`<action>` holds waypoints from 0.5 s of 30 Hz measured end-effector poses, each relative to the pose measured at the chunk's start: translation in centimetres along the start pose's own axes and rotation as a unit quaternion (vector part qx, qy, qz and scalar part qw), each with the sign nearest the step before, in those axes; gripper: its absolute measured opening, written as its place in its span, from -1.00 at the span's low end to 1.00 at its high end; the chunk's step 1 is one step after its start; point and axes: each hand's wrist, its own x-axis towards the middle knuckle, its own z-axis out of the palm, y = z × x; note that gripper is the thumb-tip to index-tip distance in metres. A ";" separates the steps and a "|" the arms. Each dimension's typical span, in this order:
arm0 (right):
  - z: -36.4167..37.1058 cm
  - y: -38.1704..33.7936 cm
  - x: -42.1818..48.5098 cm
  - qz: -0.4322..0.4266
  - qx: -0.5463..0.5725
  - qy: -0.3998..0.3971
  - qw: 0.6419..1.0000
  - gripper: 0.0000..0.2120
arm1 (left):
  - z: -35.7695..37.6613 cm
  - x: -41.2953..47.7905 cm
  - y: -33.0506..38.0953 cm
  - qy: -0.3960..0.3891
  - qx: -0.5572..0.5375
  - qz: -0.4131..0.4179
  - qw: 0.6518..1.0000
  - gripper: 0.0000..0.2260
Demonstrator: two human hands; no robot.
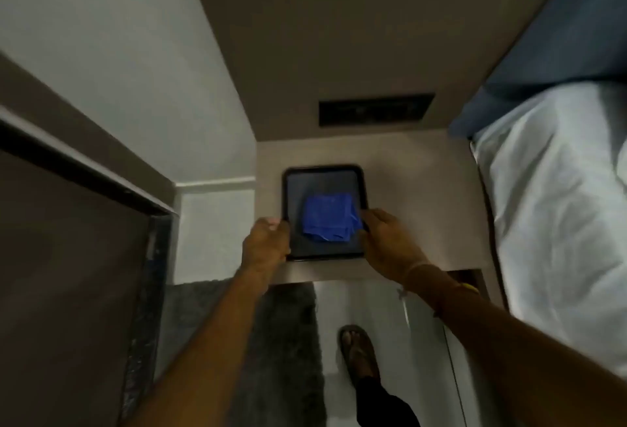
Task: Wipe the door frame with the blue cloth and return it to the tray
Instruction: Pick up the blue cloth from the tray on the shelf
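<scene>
A folded blue cloth lies inside a dark rectangular tray that rests on a beige bedside surface. My left hand grips the tray's left rim near its front corner. My right hand holds the tray's right rim, fingertips touching the edge of the cloth. The door frame, dark with a pale strip, runs diagonally along the left, next to a brown door.
A bed with a white sheet and blue headboard fills the right side. A dark panel sits on the wall behind the tray. Below, a grey mat and my sandalled foot are on a pale floor.
</scene>
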 end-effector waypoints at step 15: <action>10.7 6.8 11.1 -0.038 0.012 -0.046 0.998 -0.37 | 11.7 14.1 -3.7 0.096 0.205 -0.027 0.974 -0.46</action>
